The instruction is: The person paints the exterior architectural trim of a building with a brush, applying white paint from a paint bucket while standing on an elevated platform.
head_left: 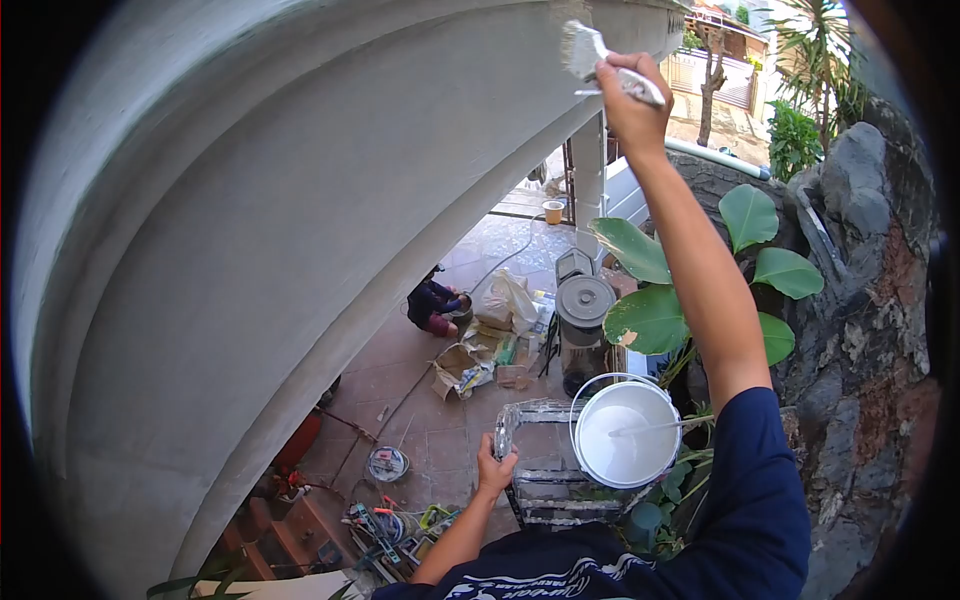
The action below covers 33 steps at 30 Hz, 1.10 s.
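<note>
Raised at the upper right, my right hand (638, 105) is closed around the handle of a wide paintbrush (585, 52). Its pale bristles are right at the grey curved wall (330, 180), near the wall's far end. Low in the view, my left hand (493, 466) grips the side rail of a paint-splattered ladder (540, 412). Beside the ladder's top hangs a white bucket (628, 432) of white paint, its wire handle up and a thin stick in it.
Far below, a person (435, 302) crouches on the tiled floor by sacks (508, 302) and torn paper. A lidded grey bin (585, 302) stands beyond the bucket. Broad leaves (650, 318) and a rough rock wall (850, 300) crowd my right side. Tools (385, 530) lie lower left.
</note>
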Available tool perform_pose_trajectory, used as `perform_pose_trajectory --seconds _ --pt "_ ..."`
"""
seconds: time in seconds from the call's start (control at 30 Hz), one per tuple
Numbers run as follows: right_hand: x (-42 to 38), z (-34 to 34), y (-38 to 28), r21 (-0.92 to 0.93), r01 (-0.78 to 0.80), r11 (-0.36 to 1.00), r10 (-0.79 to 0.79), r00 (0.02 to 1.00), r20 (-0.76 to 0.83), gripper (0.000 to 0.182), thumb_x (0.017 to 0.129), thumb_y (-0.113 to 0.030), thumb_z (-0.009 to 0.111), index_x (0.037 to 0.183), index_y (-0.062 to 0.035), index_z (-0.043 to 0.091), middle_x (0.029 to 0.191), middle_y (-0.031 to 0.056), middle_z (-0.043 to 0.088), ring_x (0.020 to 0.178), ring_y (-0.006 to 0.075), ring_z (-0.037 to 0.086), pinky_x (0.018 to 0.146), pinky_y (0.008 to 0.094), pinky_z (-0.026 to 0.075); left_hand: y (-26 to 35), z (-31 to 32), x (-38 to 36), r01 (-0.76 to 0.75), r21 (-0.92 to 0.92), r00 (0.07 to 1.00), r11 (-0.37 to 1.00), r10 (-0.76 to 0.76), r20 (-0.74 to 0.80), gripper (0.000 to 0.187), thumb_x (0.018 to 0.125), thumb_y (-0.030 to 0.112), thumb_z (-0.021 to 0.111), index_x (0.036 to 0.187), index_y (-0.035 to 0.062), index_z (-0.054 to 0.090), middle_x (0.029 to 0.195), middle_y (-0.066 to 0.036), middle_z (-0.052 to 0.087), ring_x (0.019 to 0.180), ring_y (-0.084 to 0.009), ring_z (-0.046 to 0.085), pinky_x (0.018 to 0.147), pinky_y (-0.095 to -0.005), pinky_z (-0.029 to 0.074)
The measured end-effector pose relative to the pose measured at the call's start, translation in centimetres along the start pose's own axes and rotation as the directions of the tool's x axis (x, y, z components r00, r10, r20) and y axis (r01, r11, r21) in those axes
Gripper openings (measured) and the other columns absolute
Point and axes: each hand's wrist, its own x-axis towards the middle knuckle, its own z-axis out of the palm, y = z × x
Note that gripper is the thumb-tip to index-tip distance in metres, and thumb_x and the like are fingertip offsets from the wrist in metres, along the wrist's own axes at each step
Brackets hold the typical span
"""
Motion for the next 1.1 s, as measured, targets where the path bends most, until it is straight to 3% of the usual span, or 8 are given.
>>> perform_pose_trajectory --seconds 0.17,0.4,0.53,0.63,0.77,0.83,0.93,1.1 --pt "5.8 3.3 6.4 -0.227 0.128 0.965 -0.119 0.992 0.052 0.01 0.079 -0.015 0.067 0.088 -0.0115 0.067 0.074 0.0132 0.068 0.071 0.0327 0.068 0.066 0.0366 0.054 1.4 0.4 0.0 0.019 -0.012 1.0 1.0 -0.019 -0.005 0.028 0.074 0.009 0.065 0.096 0.0045 0.05 0.079 -0.003 0.063 0.073 -0.0121 0.06 0.071 -0.0279 0.049" --pt "-3.5 6.9 -8.3 0.072 0.651 0.755 -0.655 0.745 0.125 0.015 0.073 -0.003 0.067 0.087 -0.0046 0.062 0.087 0.0156 0.066 0.083 0.033 0.065 0.071 0.0411 0.053 0.6 0.1 -0.1 0.005 0.003 1.0 1.0 -0.005 0.005 0.028 0.074 0.01 0.066 0.097 0.0048 0.05 0.08 -0.003 0.063 0.073 -0.0119 0.06 0.071 -0.0279 0.049" --pt "-9.8 7.0 -17.3 0.422 0.653 0.629 -0.735 0.676 0.048 0.009 0.075 -0.007 0.065 0.078 -0.0072 0.056 0.097 0.0198 0.068 0.089 0.0303 0.067 0.074 0.037 0.057 0.6 0.0 0.1 0.078 -0.033 0.997 0.996 -0.077 0.012 0.028 0.074 0.01 0.066 0.097 0.0054 0.049 0.079 -0.003 0.062 0.073 -0.0116 0.06 0.07 -0.0278 0.049" --pt "-8.5 6.2 -16.7 0.714 0.409 0.569 -0.686 0.715 0.137 0.014 0.073 -0.006 0.074 0.083 -0.0066 0.063 0.098 0.0194 0.07 0.085 0.0303 0.07 0.073 0.0318 0.057 0.8 0.1 -0.3 0.115 -0.063 0.993 0.991 -0.114 0.012 0.028 0.074 0.009 0.066 0.097 0.0056 0.049 0.079 -0.003 0.062 0.073 -0.0113 0.06 0.07 -0.0276 0.049" --pt "-2.2 4.7 -6.6 0.65 -0.075 0.756 -0.185 0.928 0.322 0.011 0.083 -0.005 0.073 0.091 -0.0013 0.067 0.098 0.0172 0.071 0.078 0.0187 0.071 0.068 0.0273 0.06 0.9 -0.1 -0.2 0.124 -0.055 0.992 0.991 -0.124 0.013 0.028 0.075 0.008 0.065 0.097 0.0052 0.049 0.08 -0.003 0.063 0.073 -0.0114 0.06 0.07 -0.0276 0.049" --pt "1.5 3.3 -0.2 0.55 -0.086 0.831 -0.036 0.978 0.206 0.01 0.084 -0.005 0.073 0.09 -0.0007 0.066 0.094 0.0154 0.071 0.074 0.0176 0.071 0.067 0.0268 0.059 0.6 -0.1 -0.3 0.113 -0.057 0.994 0.992 -0.113 0.014 0.028 0.075 0.009 0.065 0.097 0.005 0.049 0.08 -0.003 0.063 0.073 -0.0115 0.06 0.07 -0.0279 0.049" --pt "5.0 1.1 8.2 -0.06 0.068 0.996 -0.068 0.998 0.001 0.013 0.079 -0.02 0.073 0.085 -0.0086 0.071 0.077 0.0043 0.07 0.071 0.0123 0.065 0.067 0.0276 0.05 0.5 -0.1 -0.1 0.028 0.019 1.0 0.999 -0.029 0.006 0.028 0.075 0.01 0.065 0.097 0.0046 0.049 0.08 -0.003 0.063 0.073 -0.0115 0.06 0.071 -0.0282 0.049" --pt "1.2 4.6 -0.9 -0.036 0.117 0.992 -0.117 0.993 0.011 0.009 0.08 -0.013 0.071 0.086 -0.0062 0.068 0.079 0.0096 0.07 0.073 0.0176 0.067 0.069 0.0304 0.052 0.2 0.1 -0.1 0.0 0.005 1.0 1.0 0.0 0.0 0.033 0.075 0.013 0.068 0.1 0.0034 0.05 0.081 -0.004 0.063 0.076 -0.0118 0.06 0.071 -0.0285 0.049"
